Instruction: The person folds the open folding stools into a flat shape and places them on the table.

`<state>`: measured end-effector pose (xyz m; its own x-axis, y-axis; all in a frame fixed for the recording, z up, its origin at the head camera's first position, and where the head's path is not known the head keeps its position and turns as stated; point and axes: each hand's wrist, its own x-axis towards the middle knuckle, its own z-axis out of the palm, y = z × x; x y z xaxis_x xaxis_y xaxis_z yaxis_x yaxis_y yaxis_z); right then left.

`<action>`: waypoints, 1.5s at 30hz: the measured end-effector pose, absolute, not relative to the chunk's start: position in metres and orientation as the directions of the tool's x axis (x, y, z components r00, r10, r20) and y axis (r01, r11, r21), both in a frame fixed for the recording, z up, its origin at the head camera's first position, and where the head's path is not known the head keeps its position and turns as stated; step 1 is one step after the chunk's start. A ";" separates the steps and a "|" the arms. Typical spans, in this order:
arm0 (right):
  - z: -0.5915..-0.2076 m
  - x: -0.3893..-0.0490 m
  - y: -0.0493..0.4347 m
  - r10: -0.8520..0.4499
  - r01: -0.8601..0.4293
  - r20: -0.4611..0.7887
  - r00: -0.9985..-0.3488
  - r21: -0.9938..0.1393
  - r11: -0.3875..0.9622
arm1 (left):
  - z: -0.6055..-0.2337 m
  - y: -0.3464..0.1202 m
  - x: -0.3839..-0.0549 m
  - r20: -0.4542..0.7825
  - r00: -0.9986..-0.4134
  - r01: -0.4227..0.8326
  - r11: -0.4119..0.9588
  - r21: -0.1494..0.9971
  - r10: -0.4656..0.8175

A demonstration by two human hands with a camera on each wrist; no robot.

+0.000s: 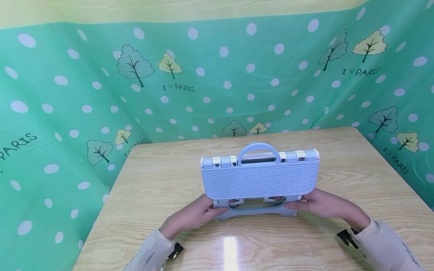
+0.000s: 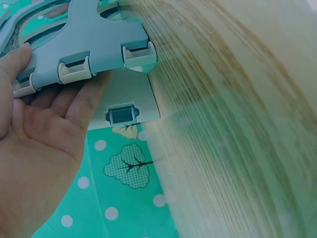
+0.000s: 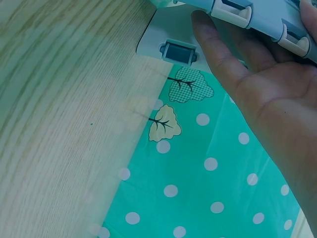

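A light blue plastic folding stool (image 1: 261, 180) stands on the table with its wicker-patterned panel towards me and an arched carry handle (image 1: 259, 146) on top. At its lower left side my left hand (image 1: 198, 213) grips the leg frame, thumb in front. My right hand (image 1: 325, 204) holds the opposite side the same way. In the left wrist view, the fingers of the left hand (image 2: 47, 134) reach behind the leg frame (image 2: 106, 37) with its white hinge clips. The right wrist view has the right hand's fingers (image 3: 218, 47) between the leg frame and a pale panel (image 3: 168, 29).
The wood-grain table (image 1: 162, 169) extends around the stool on all sides. Behind it and at both sides hangs a green dotted cloth (image 1: 210, 75) with printed trees. Dark straps (image 1: 347, 239) show at the cuffs of both sleeves.
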<state>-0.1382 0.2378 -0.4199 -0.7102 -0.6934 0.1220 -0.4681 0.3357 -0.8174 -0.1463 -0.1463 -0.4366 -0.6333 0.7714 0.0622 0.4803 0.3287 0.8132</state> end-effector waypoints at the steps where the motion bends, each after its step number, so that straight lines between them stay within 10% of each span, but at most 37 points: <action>1: -0.420 -0.138 0.238 -0.694 -0.468 0.122 -0.710 -0.818 0.335 | -0.436 -0.146 -0.146 0.062 -0.635 0.481 0.331 0.812 0.770; 45: -0.421 -0.142 0.236 -0.749 -0.466 0.172 -0.640 -0.862 0.200 | -0.436 -0.147 -0.148 0.083 -0.631 0.502 0.325 0.802 0.771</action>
